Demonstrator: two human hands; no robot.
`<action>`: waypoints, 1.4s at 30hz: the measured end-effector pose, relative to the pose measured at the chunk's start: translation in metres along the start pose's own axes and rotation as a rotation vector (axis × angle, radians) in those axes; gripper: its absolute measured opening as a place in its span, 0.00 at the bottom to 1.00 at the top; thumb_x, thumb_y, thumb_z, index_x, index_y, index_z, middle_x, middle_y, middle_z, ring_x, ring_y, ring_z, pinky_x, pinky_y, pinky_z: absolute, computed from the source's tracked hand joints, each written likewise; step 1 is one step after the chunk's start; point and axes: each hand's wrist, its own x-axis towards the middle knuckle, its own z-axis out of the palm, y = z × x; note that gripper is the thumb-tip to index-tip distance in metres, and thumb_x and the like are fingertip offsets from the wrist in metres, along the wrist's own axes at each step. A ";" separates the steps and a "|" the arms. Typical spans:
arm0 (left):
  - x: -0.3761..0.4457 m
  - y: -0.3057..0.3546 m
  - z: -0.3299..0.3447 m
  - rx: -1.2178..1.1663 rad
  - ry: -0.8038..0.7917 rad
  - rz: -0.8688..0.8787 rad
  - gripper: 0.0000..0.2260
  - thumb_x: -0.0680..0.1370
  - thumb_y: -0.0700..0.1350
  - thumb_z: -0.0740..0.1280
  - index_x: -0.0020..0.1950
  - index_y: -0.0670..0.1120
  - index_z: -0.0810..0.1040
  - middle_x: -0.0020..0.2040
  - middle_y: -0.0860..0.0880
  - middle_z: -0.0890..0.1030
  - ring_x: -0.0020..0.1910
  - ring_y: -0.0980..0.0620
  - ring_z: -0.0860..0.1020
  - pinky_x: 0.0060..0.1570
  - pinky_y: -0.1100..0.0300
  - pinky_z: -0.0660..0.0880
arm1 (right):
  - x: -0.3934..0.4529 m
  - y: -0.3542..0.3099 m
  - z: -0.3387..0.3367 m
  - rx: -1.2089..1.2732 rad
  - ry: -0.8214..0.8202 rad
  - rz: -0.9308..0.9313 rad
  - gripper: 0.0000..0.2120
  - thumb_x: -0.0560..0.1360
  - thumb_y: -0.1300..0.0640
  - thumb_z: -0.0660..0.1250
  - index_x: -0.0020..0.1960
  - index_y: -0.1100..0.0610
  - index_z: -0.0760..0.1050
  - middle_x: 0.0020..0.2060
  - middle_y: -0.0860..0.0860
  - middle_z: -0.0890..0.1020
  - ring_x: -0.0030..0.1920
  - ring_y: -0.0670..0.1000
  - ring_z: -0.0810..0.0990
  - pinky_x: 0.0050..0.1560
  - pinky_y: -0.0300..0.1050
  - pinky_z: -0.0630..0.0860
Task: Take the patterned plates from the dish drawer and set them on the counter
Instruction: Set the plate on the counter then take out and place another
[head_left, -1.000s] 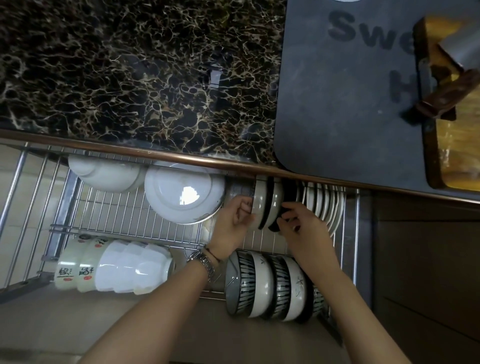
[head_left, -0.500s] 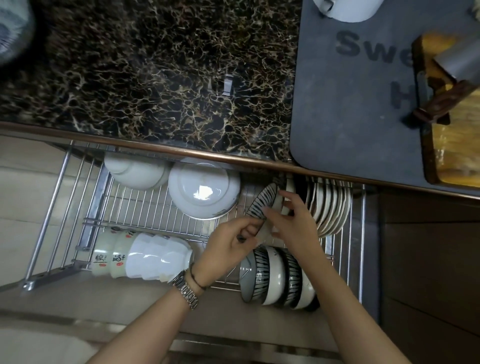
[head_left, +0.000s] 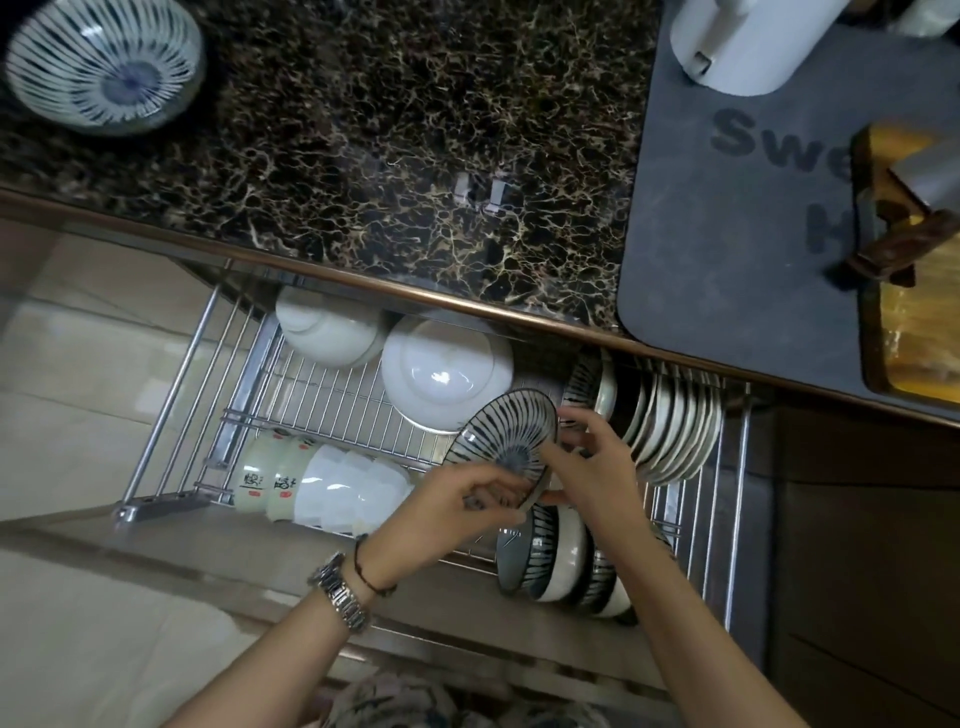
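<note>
A small striped blue-and-white plate (head_left: 506, 434) is lifted and tilted above the wire dish drawer (head_left: 208, 374). My left hand (head_left: 467, 512) grips its lower rim. My right hand (head_left: 589, 462) holds its right edge, fingers behind the plate. More patterned plates (head_left: 587, 382) stand on edge in the rack under the counter lip, beside a row of pale plates (head_left: 675, 431). A striped patterned dish (head_left: 104, 65) sits on the dark marble counter (head_left: 389, 130) at the far left.
White bowls (head_left: 447, 371) and stacked cups (head_left: 317, 486) lie in the drawer's left half; striped bowls (head_left: 561, 561) stand at its front right. A grey mat (head_left: 727, 234) carries a white jug (head_left: 743, 41) and a wooden board (head_left: 914, 322).
The striped plate has come out of the upright row and now tilts face up between both hands. The view has shifted, showing more counter and the dish at far left.
</note>
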 end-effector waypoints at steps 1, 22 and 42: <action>-0.005 0.000 -0.005 -0.015 0.047 -0.008 0.11 0.67 0.56 0.74 0.48 0.64 0.80 0.45 0.61 0.83 0.44 0.59 0.81 0.46 0.66 0.77 | -0.003 -0.001 0.001 0.035 -0.018 0.002 0.18 0.68 0.56 0.72 0.44 0.32 0.74 0.49 0.48 0.82 0.46 0.52 0.84 0.41 0.58 0.83; -0.072 0.029 -0.052 -0.178 0.488 -0.246 0.27 0.69 0.31 0.69 0.63 0.54 0.75 0.53 0.50 0.79 0.39 0.48 0.79 0.50 0.49 0.80 | -0.051 -0.055 -0.035 0.194 -0.316 -0.088 0.19 0.72 0.68 0.66 0.55 0.47 0.76 0.48 0.51 0.86 0.44 0.53 0.86 0.29 0.46 0.81; 0.011 0.196 -0.246 0.064 0.452 0.027 0.27 0.68 0.30 0.70 0.64 0.48 0.73 0.52 0.46 0.80 0.39 0.50 0.78 0.41 0.62 0.78 | 0.001 -0.243 0.006 0.300 -0.303 -0.374 0.28 0.68 0.74 0.68 0.63 0.53 0.73 0.53 0.54 0.82 0.45 0.51 0.85 0.33 0.48 0.83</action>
